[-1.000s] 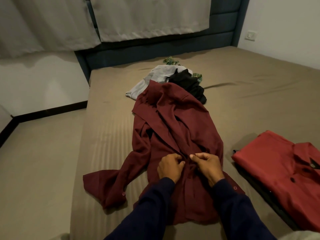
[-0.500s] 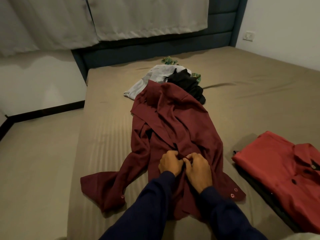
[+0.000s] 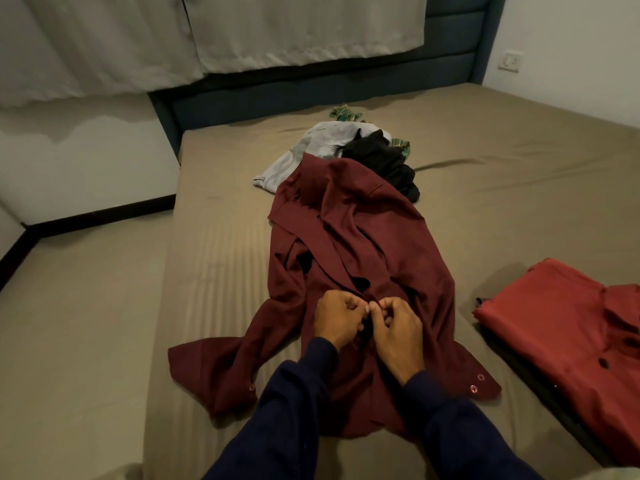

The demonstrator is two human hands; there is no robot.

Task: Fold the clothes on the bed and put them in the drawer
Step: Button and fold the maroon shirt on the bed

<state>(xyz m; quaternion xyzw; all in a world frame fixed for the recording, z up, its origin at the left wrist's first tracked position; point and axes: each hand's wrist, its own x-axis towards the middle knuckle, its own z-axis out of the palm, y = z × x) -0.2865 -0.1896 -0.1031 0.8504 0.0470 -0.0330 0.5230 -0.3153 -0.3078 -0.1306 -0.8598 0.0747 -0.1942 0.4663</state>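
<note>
A maroon long-sleeved shirt lies spread front-up along the bed, collar away from me, one sleeve flung out to the left. My left hand and my right hand sit side by side at the shirt's front placket, fingers curled and pinching the fabric edges where they meet. Beyond the collar lies a small heap: a light grey garment, a black garment and a green patterned one. A folded red shirt rests at the right on something dark.
The bed's left edge drops to a beige floor. A dark blue headboard and pale curtains stand behind. A wall socket is at the upper right. No drawer is in view.
Both hands have shifted slightly up the shirt's front and stayed together at the placket, still pinching the fabric. The shirt's lower front has bunched a little.
</note>
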